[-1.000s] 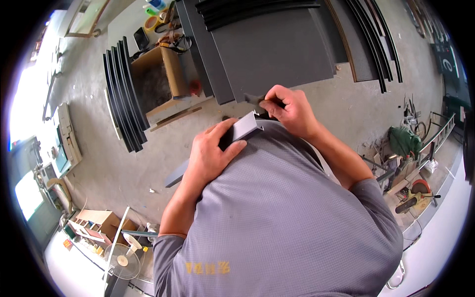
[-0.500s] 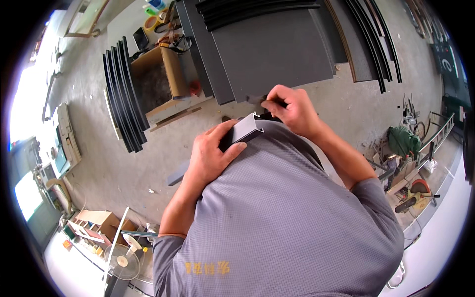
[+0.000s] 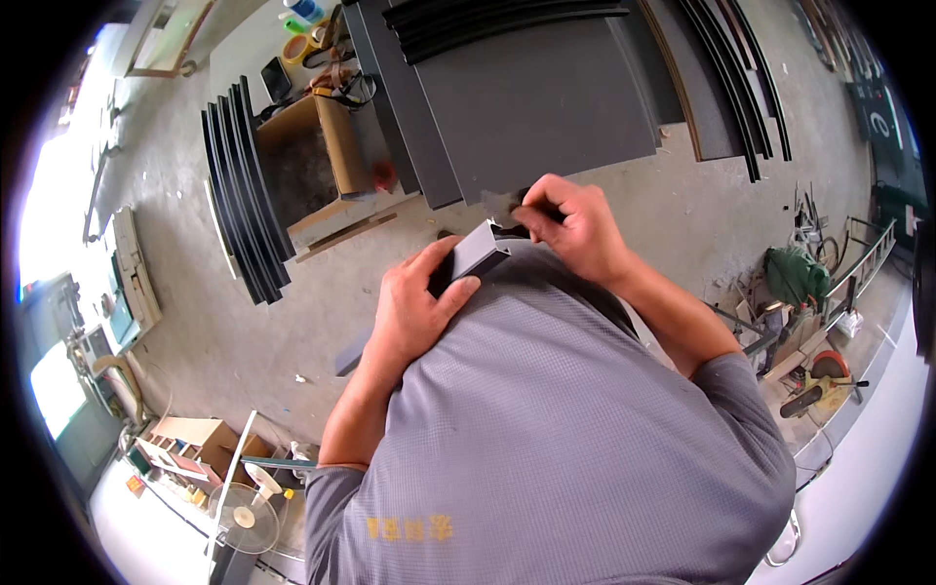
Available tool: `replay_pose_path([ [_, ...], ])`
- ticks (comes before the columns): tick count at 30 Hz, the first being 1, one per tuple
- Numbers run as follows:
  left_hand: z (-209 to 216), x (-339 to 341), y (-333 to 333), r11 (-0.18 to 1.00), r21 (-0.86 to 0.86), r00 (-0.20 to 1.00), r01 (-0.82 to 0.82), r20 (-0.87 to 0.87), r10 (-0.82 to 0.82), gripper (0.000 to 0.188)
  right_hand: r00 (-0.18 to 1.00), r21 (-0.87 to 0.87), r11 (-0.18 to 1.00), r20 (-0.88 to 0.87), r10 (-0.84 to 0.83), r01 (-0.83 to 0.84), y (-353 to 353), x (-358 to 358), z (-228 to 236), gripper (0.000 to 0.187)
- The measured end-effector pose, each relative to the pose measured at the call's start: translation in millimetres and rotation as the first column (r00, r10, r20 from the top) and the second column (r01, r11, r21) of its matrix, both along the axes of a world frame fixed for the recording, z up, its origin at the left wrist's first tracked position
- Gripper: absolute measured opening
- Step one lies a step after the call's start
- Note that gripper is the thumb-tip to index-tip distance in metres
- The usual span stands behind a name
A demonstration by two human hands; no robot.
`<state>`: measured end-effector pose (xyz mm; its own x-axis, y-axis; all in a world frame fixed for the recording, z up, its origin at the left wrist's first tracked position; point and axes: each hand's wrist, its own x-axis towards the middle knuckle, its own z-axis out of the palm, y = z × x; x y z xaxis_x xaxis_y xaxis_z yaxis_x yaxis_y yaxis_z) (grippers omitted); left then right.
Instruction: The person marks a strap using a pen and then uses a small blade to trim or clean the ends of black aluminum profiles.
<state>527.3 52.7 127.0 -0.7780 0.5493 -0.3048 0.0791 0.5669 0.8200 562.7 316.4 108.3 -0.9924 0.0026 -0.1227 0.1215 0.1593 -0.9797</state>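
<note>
My left hand is closed around a grey metal channel profile, its cut open end pointing up and away from me. The profile's other end shows beyond my left forearm; the stretch between is hidden. Just to the right of the cut end, my right hand is curled with thumb and fingers pinched together. Something dark and blurred lies by those fingertips, and I cannot make out what they hold.
Ahead stands a stack of dark grey panels with black strips on top. At left are an open cardboard box, upright-lying black profiles and a tape roll. A fan and a red-disc saw stand lower down.
The profile's cut end has shifted slightly left. My right hand has moved a little left, and the grey blur near its fingertips has changed shape. Both hands keep their grip.
</note>
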Motion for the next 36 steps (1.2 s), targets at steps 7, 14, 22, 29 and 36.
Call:
replay_pose_path([
  [7,3.3,2.6,-3.0,0.999,0.038,1.000,0.006,-0.010,-0.005,0.053,0.999,-0.052,0.997,0.008,0.053,-0.053,-4.6,2.0,-4.6,0.016],
  [14,6.2,-1.4,4.4,0.998,0.020,0.997,-0.058,0.046,0.057,0.052,0.996,-0.029,0.999,0.080,0.026,-0.023,-7.8,-0.9,9.3,0.017],
  [22,1.7,8.5,1.6,0.997,0.002,0.993,-0.076,-0.088,0.076,0.054,0.963,-0.050,0.998,0.269,-0.010,0.024,-11.0,-3.2,9.7,0.021],
  [29,-1.1,3.6,7.0,0.994,-0.009,0.987,-0.106,-0.123,0.104,0.052,0.967,-0.167,0.983,0.251,-0.038,0.082,-19.3,-8.7,28.2,0.024],
  [36,1.2,6.8,3.1,0.993,0.055,0.991,-0.101,-0.080,0.106,0.052,0.953,-0.207,0.977,0.302,0.005,0.061,1.1,-4.2,9.1,0.020],
])
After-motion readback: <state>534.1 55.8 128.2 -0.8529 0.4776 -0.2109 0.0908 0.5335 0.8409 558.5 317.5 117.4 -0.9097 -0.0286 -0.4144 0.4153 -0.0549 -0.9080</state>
